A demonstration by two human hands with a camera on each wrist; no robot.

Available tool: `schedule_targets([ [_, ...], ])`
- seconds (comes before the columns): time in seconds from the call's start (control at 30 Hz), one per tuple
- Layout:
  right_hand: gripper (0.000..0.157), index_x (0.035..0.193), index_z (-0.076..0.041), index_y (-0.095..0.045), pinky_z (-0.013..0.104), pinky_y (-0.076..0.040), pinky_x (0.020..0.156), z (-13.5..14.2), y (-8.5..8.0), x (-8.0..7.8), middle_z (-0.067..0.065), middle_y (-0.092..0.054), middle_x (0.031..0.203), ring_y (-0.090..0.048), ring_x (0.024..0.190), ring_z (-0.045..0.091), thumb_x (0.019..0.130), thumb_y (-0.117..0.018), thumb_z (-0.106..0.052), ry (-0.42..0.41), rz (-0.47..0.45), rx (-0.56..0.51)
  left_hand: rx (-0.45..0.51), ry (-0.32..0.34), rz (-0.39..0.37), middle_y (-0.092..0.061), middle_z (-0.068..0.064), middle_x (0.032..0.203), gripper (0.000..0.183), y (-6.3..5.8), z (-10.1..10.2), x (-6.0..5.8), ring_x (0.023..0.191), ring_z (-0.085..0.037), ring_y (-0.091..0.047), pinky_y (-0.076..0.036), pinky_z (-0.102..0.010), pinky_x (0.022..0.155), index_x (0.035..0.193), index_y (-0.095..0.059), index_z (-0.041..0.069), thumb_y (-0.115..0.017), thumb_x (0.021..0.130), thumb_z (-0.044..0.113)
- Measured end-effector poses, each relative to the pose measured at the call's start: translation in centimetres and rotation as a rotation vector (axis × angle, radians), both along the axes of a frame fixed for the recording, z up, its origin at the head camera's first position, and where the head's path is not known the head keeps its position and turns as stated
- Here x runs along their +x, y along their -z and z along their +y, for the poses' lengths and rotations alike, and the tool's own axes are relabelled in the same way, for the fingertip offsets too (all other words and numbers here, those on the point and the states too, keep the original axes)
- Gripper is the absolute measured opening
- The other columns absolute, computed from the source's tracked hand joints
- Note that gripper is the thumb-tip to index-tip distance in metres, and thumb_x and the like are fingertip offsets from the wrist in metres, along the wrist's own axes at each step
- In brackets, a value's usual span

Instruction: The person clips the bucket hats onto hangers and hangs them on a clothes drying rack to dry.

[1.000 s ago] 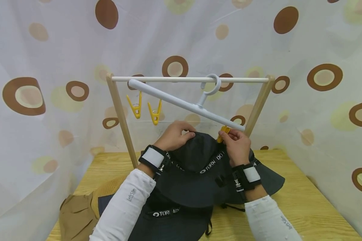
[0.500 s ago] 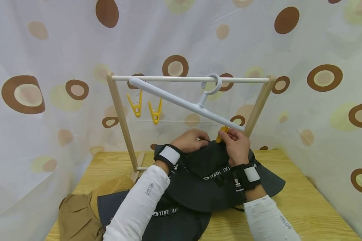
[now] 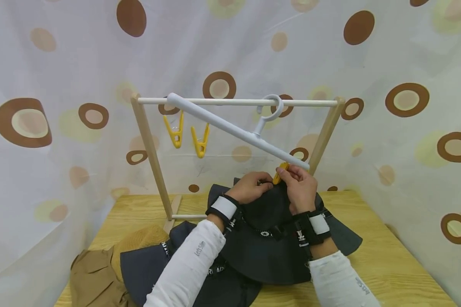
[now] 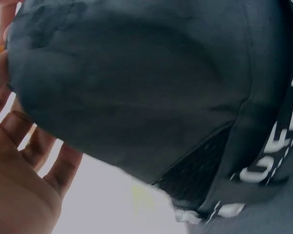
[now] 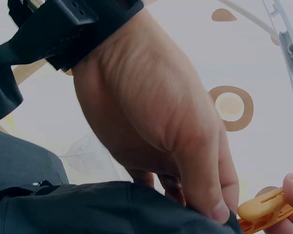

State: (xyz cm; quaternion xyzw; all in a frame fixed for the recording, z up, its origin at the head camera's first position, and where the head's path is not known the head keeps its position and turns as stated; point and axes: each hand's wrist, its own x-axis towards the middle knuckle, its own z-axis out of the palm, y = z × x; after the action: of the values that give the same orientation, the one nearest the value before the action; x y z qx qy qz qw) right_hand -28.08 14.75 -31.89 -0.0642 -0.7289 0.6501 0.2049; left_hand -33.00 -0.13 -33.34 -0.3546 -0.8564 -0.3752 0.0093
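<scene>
A dark bucket hat point(image 3: 266, 207) with a wide brim is held up, its crown on top. My left hand point(image 3: 249, 187) pinches the crown's upper edge, as the right wrist view also shows. My right hand point(image 3: 301, 187) pinches a yellow clothespin point(image 3: 280, 172) just under the low right end of a white hanger point(image 3: 230, 128). The hat's edge is right at the clothespin's tip point(image 5: 256, 212). The left wrist view is filled by the hat's crown point(image 4: 136, 73) and its lettered band.
Two more yellow clothespins point(image 3: 175, 132) hang from the hanger's raised left side. The hanger hooks over a rack point(image 3: 150, 145) with wooden legs and a white bar. More dark hats point(image 3: 142, 264), a mustard one point(image 3: 140, 241) and a brown one point(image 3: 96, 273) lie on the table at left.
My left hand has moved right, bringing the hat's edge up to the clothespin; the brim has swung lower. My right hand has stayed nearly still. The hanger's left end has risen slightly.
</scene>
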Motion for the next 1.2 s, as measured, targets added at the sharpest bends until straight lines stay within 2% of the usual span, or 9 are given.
schedule_targets([
  [0.2,0.038,0.125,-0.002,-0.066,0.011,-0.050,0.078,0.0,0.0,0.0,-0.012,-0.072,0.093,-0.063,0.081,-0.010,0.095,-0.068,-0.025,-0.010,0.016,-0.032,0.186,0.005,-0.079,-0.069,-0.015,0.114,0.019,0.6,-0.2,-0.5,0.105,-0.026,-0.064,-0.049,-0.026,0.090,0.113,-0.067,0.003,-0.056,0.100,0.012],
  [0.3,0.039,0.125,-0.002,-0.066,0.013,-0.051,0.078,0.0,0.0,0.1,-0.020,-0.069,0.086,-0.063,0.081,-0.009,0.095,-0.068,-0.027,-0.020,0.015,-0.038,0.251,0.004,-0.116,-0.069,-0.016,0.115,0.018,0.9,-0.2,-0.6,0.107,-0.027,-0.064,-0.049,-0.024,0.088,0.112,-0.067,0.002,-0.057,0.099,0.011],
  [0.43,0.038,0.124,-0.001,-0.066,0.014,-0.051,0.079,-0.1,0.0,0.2,-0.021,-0.070,0.086,-0.064,0.082,-0.009,0.095,-0.068,-0.025,-0.026,0.030,-0.054,0.292,0.016,-0.164,-0.068,-0.018,0.117,0.019,1.0,-0.1,-0.7,0.108,-0.026,-0.063,-0.048,-0.021,0.086,0.113,-0.066,0.000,-0.058,0.098,0.009],
  [0.63,0.036,0.123,0.000,-0.066,0.013,-0.051,0.079,-0.1,0.0,0.4,-0.023,-0.069,0.083,-0.065,0.083,-0.008,0.095,-0.068,-0.024,-0.031,0.040,-0.071,0.344,0.042,-0.251,-0.067,-0.023,0.115,0.020,1.0,0.0,-0.6,0.091,-0.007,-0.060,-0.045,-0.017,0.079,0.113,-0.065,-0.003,-0.058,0.098,0.007],
  [0.73,0.037,0.123,-0.001,-0.066,0.013,-0.051,0.079,-0.1,0.0,0.4,-0.025,-0.068,0.082,-0.065,0.083,-0.008,0.095,-0.068,-0.025,-0.030,0.039,-0.066,0.364,0.047,-0.277,-0.067,-0.025,0.113,0.020,1.0,0.0,-0.5,0.085,-0.002,-0.058,-0.045,-0.017,0.077,0.114,-0.064,-0.004,-0.058,0.098,0.008],
  [1.0,0.033,0.121,-0.002,-0.067,0.012,-0.051,0.079,-0.1,0.1,0.4,-0.031,-0.065,0.074,-0.065,0.083,-0.008,0.096,-0.067,-0.023,-0.028,0.039,-0.064,0.452,0.013,-0.277,-0.066,-0.024,0.111,0.020,1.3,0.1,-0.1,0.083,-0.003,-0.056,-0.044,-0.018,0.076,0.113,-0.065,-0.004,-0.059,0.098,0.009],
  [1.2,0.032,0.120,0.000,-0.067,0.012,-0.052,0.078,-0.3,0.0,0.4,-0.029,-0.066,0.073,-0.066,0.082,-0.007,0.095,-0.068,-0.021,-0.037,0.041,-0.099,0.479,0.028,-0.304,-0.065,-0.021,0.111,0.021,1.2,-0.1,-0.3,0.086,-0.003,-0.056,-0.045,-0.018,0.078,0.113,-0.065,-0.005,-0.059,0.098,0.009],
])
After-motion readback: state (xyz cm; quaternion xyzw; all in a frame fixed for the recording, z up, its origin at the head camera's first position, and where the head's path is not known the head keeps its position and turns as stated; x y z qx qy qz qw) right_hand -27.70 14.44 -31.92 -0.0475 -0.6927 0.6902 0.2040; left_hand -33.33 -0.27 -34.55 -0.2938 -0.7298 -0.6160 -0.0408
